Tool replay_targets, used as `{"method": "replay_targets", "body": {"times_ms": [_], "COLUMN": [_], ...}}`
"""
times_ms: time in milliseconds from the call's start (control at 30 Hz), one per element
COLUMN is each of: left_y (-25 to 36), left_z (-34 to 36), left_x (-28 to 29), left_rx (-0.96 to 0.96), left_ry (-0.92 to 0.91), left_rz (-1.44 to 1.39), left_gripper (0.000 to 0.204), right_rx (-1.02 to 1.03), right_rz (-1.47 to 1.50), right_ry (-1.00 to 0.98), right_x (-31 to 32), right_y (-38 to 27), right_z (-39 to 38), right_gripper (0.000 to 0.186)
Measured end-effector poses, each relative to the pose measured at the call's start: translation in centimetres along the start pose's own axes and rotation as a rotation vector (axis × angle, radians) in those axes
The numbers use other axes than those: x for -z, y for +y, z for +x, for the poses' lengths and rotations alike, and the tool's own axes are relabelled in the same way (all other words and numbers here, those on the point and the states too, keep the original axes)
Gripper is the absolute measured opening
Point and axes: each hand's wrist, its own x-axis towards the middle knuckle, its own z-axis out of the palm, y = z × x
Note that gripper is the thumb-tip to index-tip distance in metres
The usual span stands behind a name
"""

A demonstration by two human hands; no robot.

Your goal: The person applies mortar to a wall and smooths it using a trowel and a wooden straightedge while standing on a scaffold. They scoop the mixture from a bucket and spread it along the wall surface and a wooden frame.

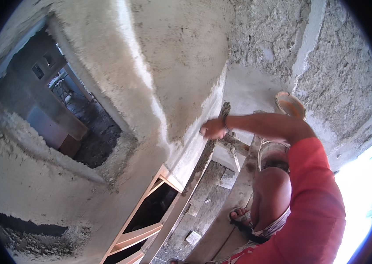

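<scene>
My right hand (213, 128) reaches across from the right in a red sleeve, its fingers curled closed by the plastered wall corner. Whatever it may hold is hidden or too blurred to make out. Just under the hand, the wall carries a paler, smoother strip of plaster (190, 147). A rough wooden pole (203, 160) runs up past my wrist. Below my forearm, a bucket (274, 152) stands partly covered by my bent knee. Beyond the elbow, a round shallow pan (290, 104) with mortar smears leans near the rough wall. My left hand is out of sight.
Wooden planks (227, 224) lie under my sandalled foot (240, 215). A lower floor with a pale block (193, 238) shows past their edge. A wooden frame (135, 242) sits in the wall at the bottom; a rough window opening (58, 101) is at left.
</scene>
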Motion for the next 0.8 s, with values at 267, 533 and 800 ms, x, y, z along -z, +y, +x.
{"method": "replay_targets", "body": {"times_ms": [267, 533, 800], "left_y": [2.6, 7.9, 21.5], "left_z": [-3.8, -6.6, -7.6], "left_x": [-0.1, 0.0, -12.0], "left_rx": [-0.119, -0.691, -0.380], "left_ry": [-0.115, -0.401, -0.648], "left_rz": [0.574, 1.193, 1.326], "left_gripper": [0.058, 0.056, 0.065], "right_rx": [-0.253, -0.747, -0.535], "right_rz": [0.152, 0.278, 0.286], "right_ry": [0.642, 0.227, 0.239], "right_x": [6.5, -8.5, -12.5], "right_y": [29.3, 46.4, 46.2], "right_z": [-14.4, -23.5, -17.6], "right_gripper": [0.021, 0.033, 0.045]}}
